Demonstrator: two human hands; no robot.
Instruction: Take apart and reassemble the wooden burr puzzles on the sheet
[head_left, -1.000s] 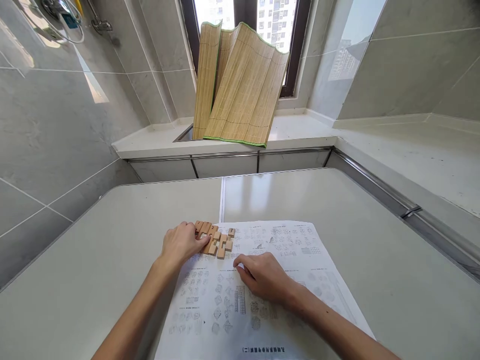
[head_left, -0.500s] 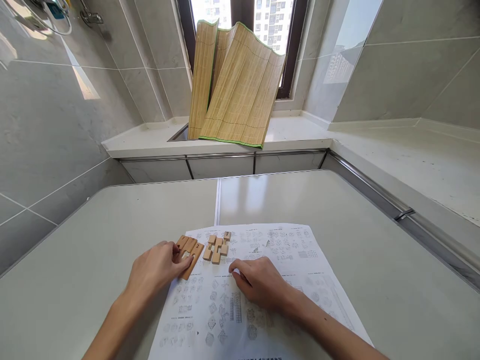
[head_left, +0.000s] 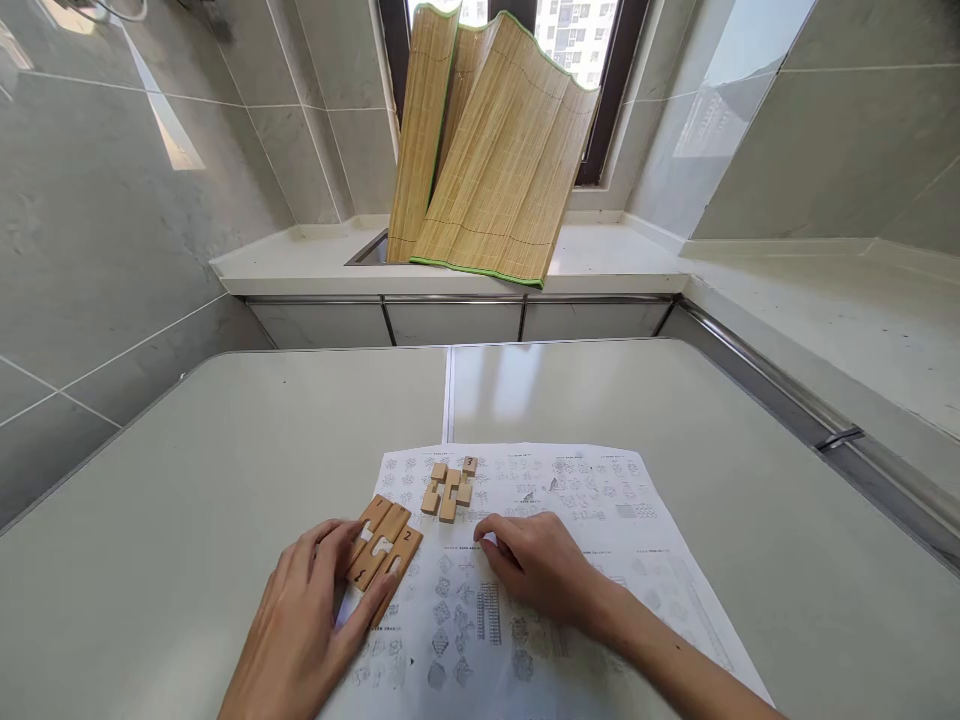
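My left hand [head_left: 304,610] has its fingers and thumb at opposite sides of a group of flat wooden puzzle pieces [head_left: 380,545]. These notched pieces lie side by side, some marked with numbers, one a 2; white paper shows through their gaps. Just beyond and to the right, a cluster of smaller wooden blocks [head_left: 448,497] sits on the printed paper sheet [head_left: 600,620], one block bearing a 3. My right hand [head_left: 536,565] rests on the sheet, right of that cluster. Its fingers are curled in, and nothing shows in them.
The sheet lies on a pale table [head_left: 315,420] with a seam down its middle. A folded bamboo mat [head_left: 502,160] leans against the window on the white ledge [head_left: 622,262]. Metal rails [head_left: 772,365] run along the far and right sides; grey tiled walls surround the table.
My left hand has drawn the flat pieces a little nearer to me, and its grip is spread wider. The view has tilted slightly downward. My right hand and the small blocks stay put.
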